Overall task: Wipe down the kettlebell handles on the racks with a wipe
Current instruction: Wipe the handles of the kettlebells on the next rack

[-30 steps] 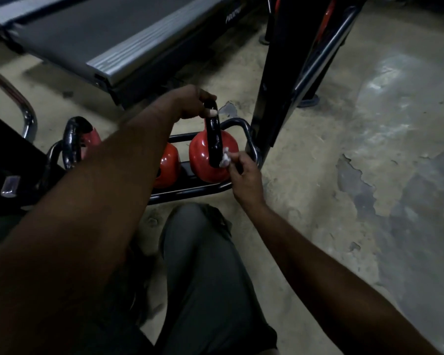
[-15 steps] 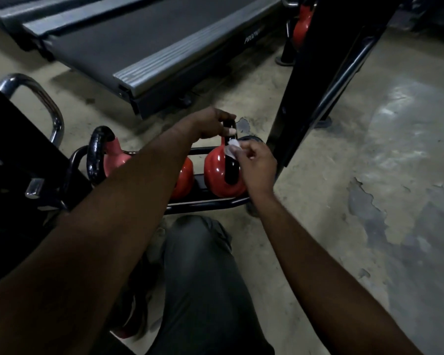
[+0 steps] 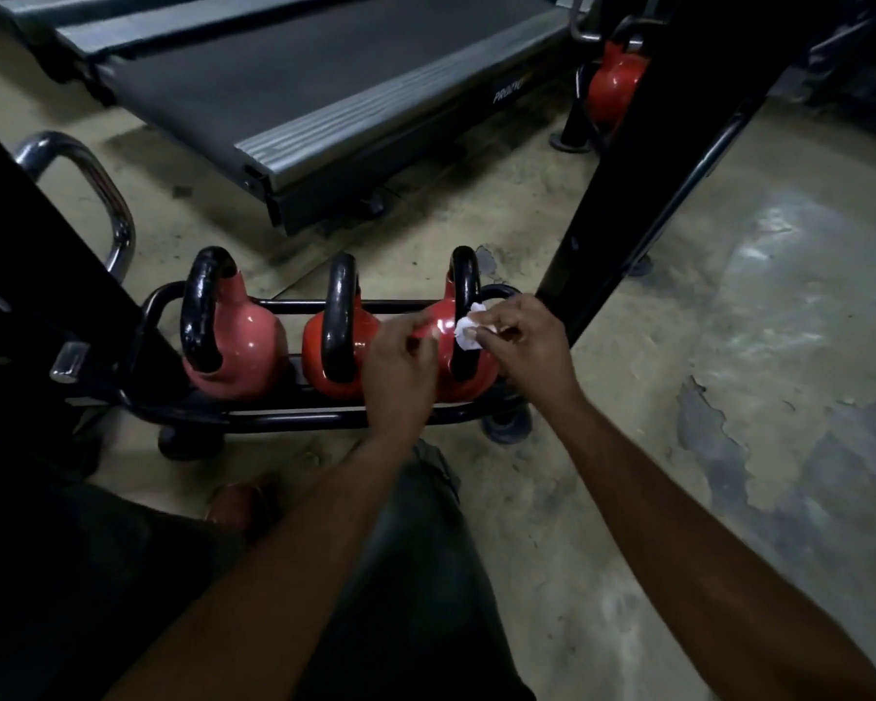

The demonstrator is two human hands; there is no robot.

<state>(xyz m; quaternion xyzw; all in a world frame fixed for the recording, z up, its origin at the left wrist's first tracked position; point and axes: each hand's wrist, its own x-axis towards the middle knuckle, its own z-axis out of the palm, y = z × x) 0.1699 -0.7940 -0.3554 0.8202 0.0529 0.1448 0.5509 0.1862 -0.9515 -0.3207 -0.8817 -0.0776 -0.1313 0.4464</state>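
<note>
Three red kettlebells with black handles stand in a low black rack [image 3: 294, 419] on the floor: a left kettlebell [image 3: 233, 346], a middle kettlebell [image 3: 337, 341] and a right kettlebell [image 3: 458, 306]. My right hand [image 3: 529, 346] pinches a small white wipe [image 3: 469, 328] against the near side of the right kettlebell's handle. My left hand [image 3: 400, 371] hovers in front of the right kettlebell's red body with fingers loosely curled, off the handle and holding nothing.
A treadmill [image 3: 299, 88] lies on the floor behind the rack. A black slanted machine frame [image 3: 643, 194] rises just right of the rack, with another red kettlebell [image 3: 613, 88] behind it. A chrome bar [image 3: 97, 194] and dark equipment sit at left. My knee [image 3: 421, 574] is below.
My left hand has let go of the top of the right kettlebell's handle and dropped lower. My right hand with the wipe has slid down the handle. The view has shifted, showing all three kettlebells.
</note>
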